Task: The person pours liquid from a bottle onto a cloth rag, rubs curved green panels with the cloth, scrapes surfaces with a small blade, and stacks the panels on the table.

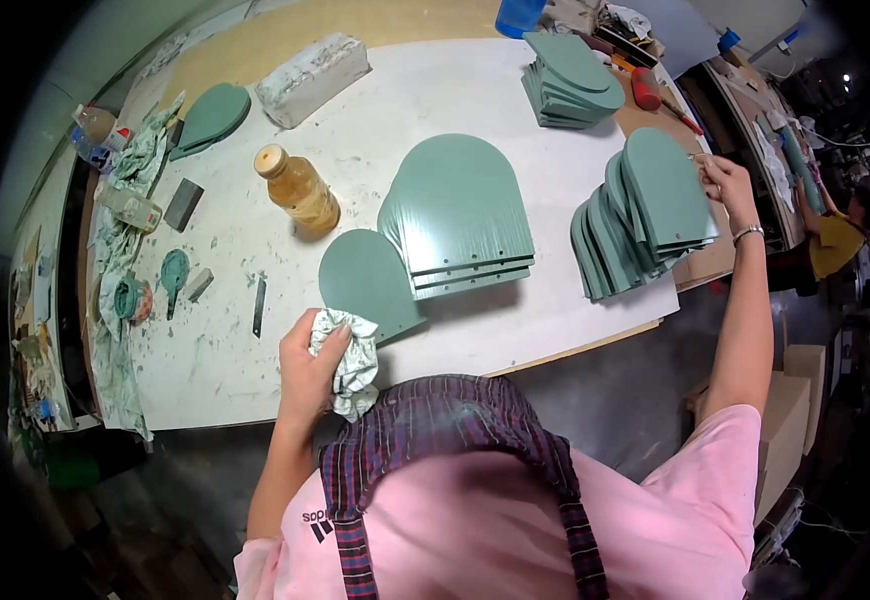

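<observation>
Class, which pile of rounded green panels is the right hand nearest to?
The fanned pile on the right, below the upper right pile in view: the right hand is at its edge; the others lie farther off.

White counter (455, 95), smeared green at left. Directly on top: centre stack (467, 210), right stack (660, 185) and far-right stack (577, 80) of round-ended green panels; capped amber bottle (303, 195); rough pale block (315, 82); dark block (185, 205); stained cloth (110, 330) along left edge.
</observation>
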### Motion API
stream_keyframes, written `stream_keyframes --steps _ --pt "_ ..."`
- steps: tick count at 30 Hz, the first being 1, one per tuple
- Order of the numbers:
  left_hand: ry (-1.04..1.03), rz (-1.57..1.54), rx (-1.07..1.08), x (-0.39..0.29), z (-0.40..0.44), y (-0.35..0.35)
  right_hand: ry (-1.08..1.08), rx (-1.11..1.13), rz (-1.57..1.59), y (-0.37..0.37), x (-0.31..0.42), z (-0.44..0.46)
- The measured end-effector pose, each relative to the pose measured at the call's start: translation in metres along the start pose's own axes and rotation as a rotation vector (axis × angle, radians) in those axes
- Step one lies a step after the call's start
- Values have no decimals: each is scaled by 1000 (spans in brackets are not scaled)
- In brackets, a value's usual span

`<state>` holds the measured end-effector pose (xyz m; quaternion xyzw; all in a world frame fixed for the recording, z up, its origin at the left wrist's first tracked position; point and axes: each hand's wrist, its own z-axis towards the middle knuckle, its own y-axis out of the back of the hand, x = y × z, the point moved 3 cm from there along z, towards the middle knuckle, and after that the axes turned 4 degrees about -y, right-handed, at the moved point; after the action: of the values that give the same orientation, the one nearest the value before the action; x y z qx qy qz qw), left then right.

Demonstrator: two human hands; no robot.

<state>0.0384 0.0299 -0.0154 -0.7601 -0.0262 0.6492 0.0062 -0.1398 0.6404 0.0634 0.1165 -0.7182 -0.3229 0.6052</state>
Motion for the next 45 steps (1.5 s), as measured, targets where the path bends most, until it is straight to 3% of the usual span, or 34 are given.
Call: stream_keyframes --steps 2,3,6,9,10,13,15,16,18,21,22,25,27,28,29,31,32,34,35,36,37,38,40,41,42,44,45 --pt "-32 150 -1 5 9 8 121 -164 -206 -12 32 -18" --pt "-24 157 -18 8 14 11 184 -139 -41 -32 68 -49" --pt "-44 266 -156 22 25 34 288 350 151 -105 146 -154" --pt "-43 426 -231 56 34 51 250 999 145 -213 136 -231" --pt "-9 393 -233 66 35 53 147 1028 240 -257 114 -250" --pt "19 345 -216 88 39 52 98 917 126 -347 55 -276" --pt "22 327 -208 95 40 50 -164 704 300 -373 45 -274" --pt "24 331 -217 98 40 50 -166 710 294 -380 49 -273" --pt "31 323 -232 99 40 48 -593 720 646 -389 55 -275" --pt "28 308 -189 100 42 54 -663 708 677 -397 82 -288" --pt "28 304 -186 98 41 56 -472 723 660 -408 75 -289" --pt "-3 506 -164 73 37 54 -515 857 756 -422 73 -295" --pt "-453 518 -89 36 26 26 -504 895 731 -414 89 -300" --pt "-668 747 24 5 21 3 -488 937 706 -411 98 -303" --pt "-884 977 143 -16 20 -14 -99 658 737 -407 113 -307" --pt "-835 932 113 -14 41 1 -71 1013 526 -395 103 -307" --pt "-793 885 99 -11 55 13 -68 1015 521 -384 102 -308" --pt "-218 463 -65 51 87 82 -171 1012 583 -364 109 -313" --pt "-173 470 -208 47 81 98 -165 1013 582 -359 115 -314" --pt "-130 478 -347 39 73 110 -264 950 817 -354 121 -313" --pt "-158 365 -370 34 71 119 -367 868 1056 -348 128 -312" --pt "-172 253 -388 30 65 123 -381 785 1079 -343 142 -307" --pt "-362 108 -301 -39 40 65 -312 752 989 -347 141 -294" --pt "-514 262 -133 -50 35 36 -232 733 891 -348 141 -289" --pt "-920 663 -24 -62 33 10 -221 779 875 -351 140 -287" --pt "-1199 1048 92 -84 26 -30 -184 791 828 -336 167 -295" --pt "-1190 1058 75 -80 29 -24 -164 790 790 -330 175 -300"
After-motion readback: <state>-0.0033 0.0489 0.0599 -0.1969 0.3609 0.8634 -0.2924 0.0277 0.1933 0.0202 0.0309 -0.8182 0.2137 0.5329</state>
